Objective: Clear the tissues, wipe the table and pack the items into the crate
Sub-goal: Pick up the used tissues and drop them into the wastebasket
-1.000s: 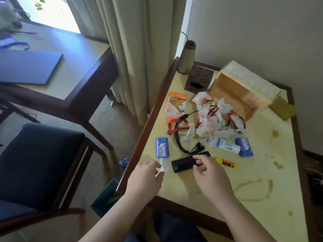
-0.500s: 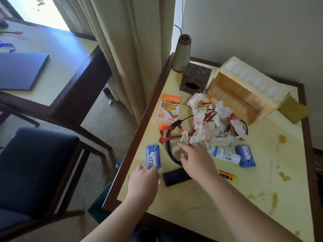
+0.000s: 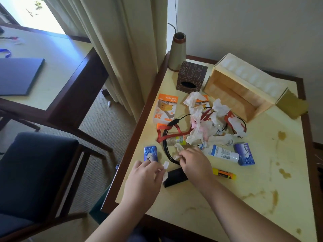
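A heap of crumpled white and pink tissues (image 3: 203,123) lies mid-table over red and black cables. My right hand (image 3: 194,163) pinches a small white tissue (image 3: 178,149) at the heap's near edge. My left hand (image 3: 145,179) holds another small tissue scrap (image 3: 165,170) in its fingertips, beside a black case (image 3: 174,178). The wooden crate (image 3: 243,88) lies on its side at the back right. Two blue soap boxes (image 3: 150,153) (image 3: 244,154), a white tube (image 3: 221,153), a yellow glue stick (image 3: 224,173) and an orange charger box (image 3: 166,109) lie around the heap.
Brown stains (image 3: 272,198) mark the yellow table top at the right. A dark tissue box (image 3: 191,76) and a cone-shaped vase (image 3: 178,51) stand at the back left. A dark chair (image 3: 35,172) and another table (image 3: 43,63) are to the left, past the curtain (image 3: 125,49).
My right hand moved from the black case up to the tissue heap and drew back a little with a tissue pinched. My left hand stayed near the blue soap box holding its scrap.
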`<state>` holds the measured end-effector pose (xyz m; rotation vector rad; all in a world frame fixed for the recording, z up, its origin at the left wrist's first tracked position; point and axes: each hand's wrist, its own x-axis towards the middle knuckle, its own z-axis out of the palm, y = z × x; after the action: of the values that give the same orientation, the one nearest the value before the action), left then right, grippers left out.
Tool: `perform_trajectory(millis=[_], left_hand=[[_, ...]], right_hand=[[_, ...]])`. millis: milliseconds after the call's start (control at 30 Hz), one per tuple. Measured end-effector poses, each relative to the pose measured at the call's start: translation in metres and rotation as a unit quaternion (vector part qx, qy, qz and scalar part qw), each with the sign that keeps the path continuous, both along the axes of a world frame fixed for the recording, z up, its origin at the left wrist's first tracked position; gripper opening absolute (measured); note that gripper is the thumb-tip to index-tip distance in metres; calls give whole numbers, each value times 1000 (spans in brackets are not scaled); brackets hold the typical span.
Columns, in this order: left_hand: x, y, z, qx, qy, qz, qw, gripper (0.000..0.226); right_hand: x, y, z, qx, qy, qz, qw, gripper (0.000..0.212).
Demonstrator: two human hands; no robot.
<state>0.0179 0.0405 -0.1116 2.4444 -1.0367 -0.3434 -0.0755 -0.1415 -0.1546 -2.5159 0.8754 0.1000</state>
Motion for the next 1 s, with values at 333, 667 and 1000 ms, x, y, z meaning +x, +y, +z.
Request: perform_trajectory(millis=[333, 667, 1000], left_hand=[[-3, -84, 2, -79, -35, -54, 995, 7], [1, -161, -15, 53, -21, -90, 994, 20], [0, -129, 0, -65, 34, -42, 996, 4]], right_hand=[[-70, 5, 16, -25, -105, -133, 985, 14], [-88, -9, 22, 9, -83, -174, 981, 36], [-68, -33, 17, -2, -24, -120, 992, 47]])
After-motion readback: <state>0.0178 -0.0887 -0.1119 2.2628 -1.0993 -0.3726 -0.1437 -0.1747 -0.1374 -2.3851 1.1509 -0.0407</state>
